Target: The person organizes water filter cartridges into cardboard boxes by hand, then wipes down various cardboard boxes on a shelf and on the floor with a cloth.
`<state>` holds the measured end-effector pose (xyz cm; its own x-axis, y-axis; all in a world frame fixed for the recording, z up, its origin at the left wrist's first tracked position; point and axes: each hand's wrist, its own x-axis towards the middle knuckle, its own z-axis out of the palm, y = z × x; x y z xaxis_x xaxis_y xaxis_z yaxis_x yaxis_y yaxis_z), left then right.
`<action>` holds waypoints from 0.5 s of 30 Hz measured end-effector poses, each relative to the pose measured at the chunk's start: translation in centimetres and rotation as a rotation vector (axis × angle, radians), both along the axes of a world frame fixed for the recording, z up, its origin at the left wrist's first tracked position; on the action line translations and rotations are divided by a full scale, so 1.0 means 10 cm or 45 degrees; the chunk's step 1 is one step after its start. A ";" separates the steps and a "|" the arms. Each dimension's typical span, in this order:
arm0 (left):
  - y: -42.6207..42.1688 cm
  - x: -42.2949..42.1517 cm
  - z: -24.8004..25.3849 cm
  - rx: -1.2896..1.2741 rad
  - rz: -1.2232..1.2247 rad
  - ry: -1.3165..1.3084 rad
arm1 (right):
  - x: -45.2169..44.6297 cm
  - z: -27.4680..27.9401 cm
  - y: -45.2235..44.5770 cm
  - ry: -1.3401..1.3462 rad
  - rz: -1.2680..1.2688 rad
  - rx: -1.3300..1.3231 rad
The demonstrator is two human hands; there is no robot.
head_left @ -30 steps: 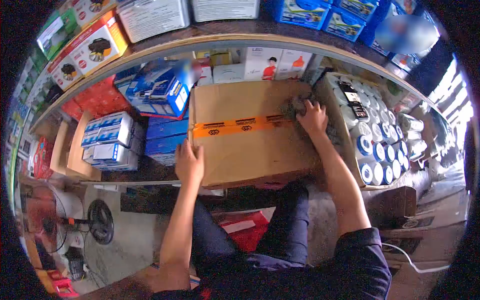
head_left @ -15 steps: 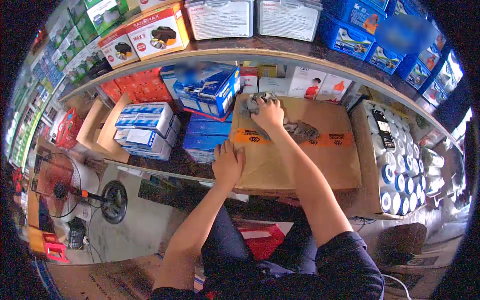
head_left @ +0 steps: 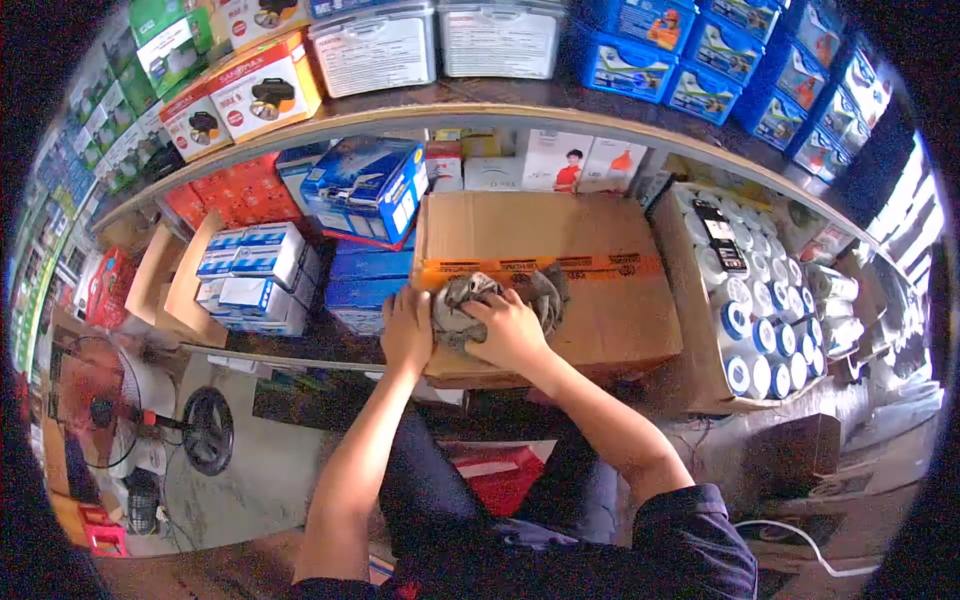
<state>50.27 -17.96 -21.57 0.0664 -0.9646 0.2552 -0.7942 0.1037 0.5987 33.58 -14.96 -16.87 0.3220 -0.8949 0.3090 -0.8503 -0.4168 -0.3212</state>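
A grey, crumpled rag (head_left: 546,302) lies on the front left part of the taped cardboard box (head_left: 560,222). Bunched up under my right hand (head_left: 505,325), the rag is pressed against the box top, and my fingers curl over it. My left hand (head_left: 406,330) rests on the box's front left edge, beside the rag, its fingers laid out over the cardboard. Orange printed tape (head_left: 600,265) runs across the closed box. The part of the rag under my right palm is hidden.
To the right stands an open carton (head_left: 700,345) of white rolls, a dark phone-like item (head_left: 720,235) on top. Blue boxes (head_left: 370,262) and white-blue packs (head_left: 255,290) sit left. A shelf edge (head_left: 480,112) crosses above; a fan (head_left: 95,400) stands lower left.
My right hand has pulled the rag from the back left of the box toward its front edge. The left hand stays at the box's left edge. The view has shifted slightly.
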 end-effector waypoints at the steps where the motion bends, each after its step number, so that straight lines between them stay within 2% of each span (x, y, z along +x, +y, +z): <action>1: 0.02 -0.01 0.02 0.019 -0.012 -0.033 | -0.05 0.00 0.06 0.006 -0.006 0.079; 3: -0.01 0.04 0.03 0.050 -0.044 -0.098 | -0.23 0.06 0.19 -0.002 -0.071 0.086; 4: -0.07 0.08 -0.12 -0.147 -0.081 -0.275 | -0.35 0.08 0.24 -0.010 -0.114 0.081; 5: -0.11 0.09 -0.28 -0.146 -0.103 -0.274 | -0.54 0.06 0.28 0.077 -0.190 0.168; 7: -0.03 0.02 -0.04 0.013 0.017 -0.130 | -1.01 -0.02 0.37 -0.109 -0.440 0.123; 9: -0.07 0.05 -0.14 0.032 0.023 -0.168 | -1.42 0.04 0.52 -0.272 -0.702 0.078; 13: -0.04 0.03 -0.07 0.014 -0.004 -0.213 | -1.80 0.01 0.63 -0.048 -0.853 -0.050; 15: -0.05 0.04 -0.09 0.023 0.004 -0.158 | -1.82 0.04 0.58 -0.033 -0.870 0.036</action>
